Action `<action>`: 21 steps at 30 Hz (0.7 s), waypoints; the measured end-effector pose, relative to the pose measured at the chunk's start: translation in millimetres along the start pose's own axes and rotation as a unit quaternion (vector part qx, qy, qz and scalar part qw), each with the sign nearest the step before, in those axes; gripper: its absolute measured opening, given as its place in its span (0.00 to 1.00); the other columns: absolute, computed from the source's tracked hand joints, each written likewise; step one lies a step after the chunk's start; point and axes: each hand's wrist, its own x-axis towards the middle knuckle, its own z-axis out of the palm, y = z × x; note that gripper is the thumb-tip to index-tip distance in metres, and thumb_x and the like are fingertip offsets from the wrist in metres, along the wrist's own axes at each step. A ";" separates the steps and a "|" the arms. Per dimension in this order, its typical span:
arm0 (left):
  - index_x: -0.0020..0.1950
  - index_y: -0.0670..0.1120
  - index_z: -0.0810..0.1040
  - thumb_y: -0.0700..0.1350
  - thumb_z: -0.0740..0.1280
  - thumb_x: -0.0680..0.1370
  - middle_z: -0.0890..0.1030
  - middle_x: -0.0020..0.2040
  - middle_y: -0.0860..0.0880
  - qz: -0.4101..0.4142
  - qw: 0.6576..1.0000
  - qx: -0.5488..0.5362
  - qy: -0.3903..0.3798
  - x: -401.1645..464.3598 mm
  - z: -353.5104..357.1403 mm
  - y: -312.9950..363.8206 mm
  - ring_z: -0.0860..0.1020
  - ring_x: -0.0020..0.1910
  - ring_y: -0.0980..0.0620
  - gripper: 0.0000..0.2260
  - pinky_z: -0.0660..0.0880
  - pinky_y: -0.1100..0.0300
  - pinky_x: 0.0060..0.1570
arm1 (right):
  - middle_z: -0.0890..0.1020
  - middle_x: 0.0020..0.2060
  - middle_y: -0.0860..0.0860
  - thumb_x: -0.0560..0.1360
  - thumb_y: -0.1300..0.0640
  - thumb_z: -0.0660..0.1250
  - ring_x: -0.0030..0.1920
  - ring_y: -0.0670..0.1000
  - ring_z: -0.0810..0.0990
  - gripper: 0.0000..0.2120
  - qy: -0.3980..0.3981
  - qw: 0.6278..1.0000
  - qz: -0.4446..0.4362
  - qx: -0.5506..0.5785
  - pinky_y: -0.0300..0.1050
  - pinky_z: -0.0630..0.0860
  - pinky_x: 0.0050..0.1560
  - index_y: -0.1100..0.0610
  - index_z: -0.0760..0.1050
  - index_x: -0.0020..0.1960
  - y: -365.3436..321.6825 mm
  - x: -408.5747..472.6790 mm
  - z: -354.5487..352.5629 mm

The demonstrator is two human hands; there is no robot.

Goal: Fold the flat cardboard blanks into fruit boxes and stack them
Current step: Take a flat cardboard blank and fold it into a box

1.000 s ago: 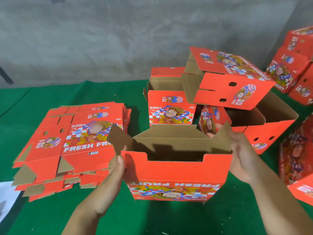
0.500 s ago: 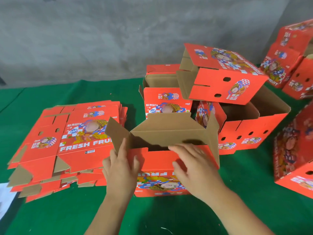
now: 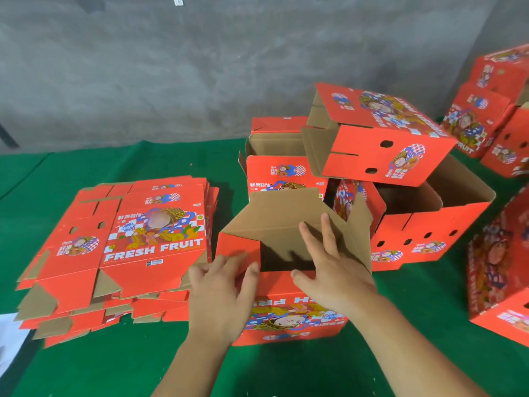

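A half-folded red fruit box (image 3: 289, 322) stands upside down in front of me on the green cloth, its brown bottom flaps (image 3: 286, 219) partly folded over the opening. My left hand (image 3: 220, 296) lies flat on the red left flap, fingers spread. My right hand (image 3: 332, 270) presses on the near flap and the brown right flap, fingers spread. To the left lies a pile of flat red blanks (image 3: 128, 247) printed FRESH FRUIT. Behind the box, folded boxes (image 3: 380, 138) are heaped on one another.
An open-topped folded box (image 3: 429, 224) lies to the right of mine. More red boxes (image 3: 492, 110) are stacked at the far right, and another (image 3: 498, 276) sits near the right edge. A grey wall (image 3: 200, 67) backs the green table (image 3: 100, 368). A white sheet (image 3: 11, 330) shows at lower left.
Both hands moved from the box's outer corners onto its top. The side flaps that stood up have been pushed inward and down over the opening.
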 end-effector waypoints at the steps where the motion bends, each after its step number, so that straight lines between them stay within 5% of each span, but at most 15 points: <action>1: 0.70 0.62 0.74 0.66 0.53 0.79 0.79 0.56 0.61 -0.024 0.998 0.047 -0.025 10.5 -0.8 3.8 0.73 0.57 0.43 0.23 0.72 0.49 0.55 | 0.22 0.76 0.42 0.73 0.28 0.53 0.58 0.57 0.81 0.41 0.001 1.000 -0.006 -0.013 0.45 0.68 0.42 0.32 0.32 0.77 0.1 -1.1 1.4; 3: 0.77 0.61 0.65 0.63 0.54 0.80 0.83 0.55 0.53 -0.028 0.989 0.136 -0.049 31.9 2.7 8.2 0.79 0.57 0.43 0.25 0.73 0.48 0.57 | 0.25 0.78 0.45 0.75 0.30 0.50 0.61 0.57 0.80 0.38 0.010 0.999 -0.013 -0.033 0.47 0.73 0.45 0.34 0.37 0.79 -0.1 -4.0 3.5; 6: 0.82 0.59 0.55 0.58 0.56 0.81 0.84 0.50 0.49 -0.006 0.976 0.211 -0.059 51.9 11.3 3.6 0.81 0.53 0.44 0.29 0.71 0.49 0.59 | 0.38 0.83 0.48 0.76 0.33 0.47 0.72 0.56 0.72 0.34 0.072 0.996 -0.015 -0.044 0.52 0.74 0.64 0.38 0.50 0.81 -1.3 -9.6 8.2; 9: 0.82 0.58 0.57 0.60 0.58 0.79 0.74 0.67 0.47 -0.004 0.982 0.185 -0.034 52.6 18.5 -3.1 0.70 0.62 0.41 0.32 0.69 0.44 0.63 | 0.48 0.83 0.54 0.73 0.37 0.59 0.81 0.60 0.55 0.37 0.206 0.978 -0.015 -0.029 0.59 0.62 0.78 0.45 0.61 0.80 -4.5 -12.4 11.7; 12: 0.83 0.58 0.50 0.63 0.55 0.76 0.59 0.81 0.44 -0.017 0.987 0.157 -0.032 56.8 21.2 -10.6 0.59 0.73 0.38 0.36 0.61 0.41 0.73 | 0.47 0.82 0.62 0.65 0.39 0.70 0.81 0.65 0.47 0.50 0.319 0.946 0.046 0.017 0.63 0.47 0.80 0.47 0.55 0.83 -12.4 -8.7 14.9; 14: 0.84 0.57 0.45 0.63 0.52 0.75 0.57 0.82 0.43 -0.025 0.986 0.154 -0.053 62.9 22.0 -11.9 0.58 0.77 0.38 0.38 0.56 0.42 0.76 | 0.44 0.82 0.66 0.63 0.38 0.73 0.82 0.67 0.45 0.58 0.347 0.934 0.077 0.029 0.63 0.43 0.80 0.50 0.47 0.85 -15.2 -4.0 15.6; 16: 0.83 0.59 0.44 0.64 0.50 0.73 0.61 0.80 0.45 -0.033 0.988 0.140 -0.063 68.9 21.8 -11.3 0.63 0.74 0.37 0.39 0.59 0.43 0.75 | 0.42 0.81 0.66 0.64 0.37 0.75 0.82 0.68 0.48 0.62 0.354 0.931 0.073 0.054 0.65 0.52 0.79 0.52 0.40 0.84 -11.9 -0.1 17.9; 18: 0.82 0.61 0.42 0.66 0.50 0.72 0.62 0.77 0.46 -0.051 0.988 0.121 -0.078 73.2 20.8 -11.5 0.65 0.71 0.37 0.39 0.62 0.43 0.72 | 0.44 0.82 0.63 0.66 0.40 0.76 0.78 0.66 0.62 0.61 0.348 0.933 0.051 0.079 0.65 0.70 0.70 0.52 0.38 0.84 -6.0 0.9 21.4; 21: 0.80 0.63 0.38 0.69 0.48 0.71 0.62 0.75 0.46 -0.061 0.985 0.132 -0.096 77.5 21.3 -12.7 0.67 0.67 0.36 0.39 0.64 0.43 0.70 | 0.54 0.83 0.57 0.70 0.41 0.72 0.70 0.58 0.76 0.53 0.321 0.942 0.050 0.085 0.57 0.76 0.61 0.52 0.45 0.84 -2.9 -0.2 25.2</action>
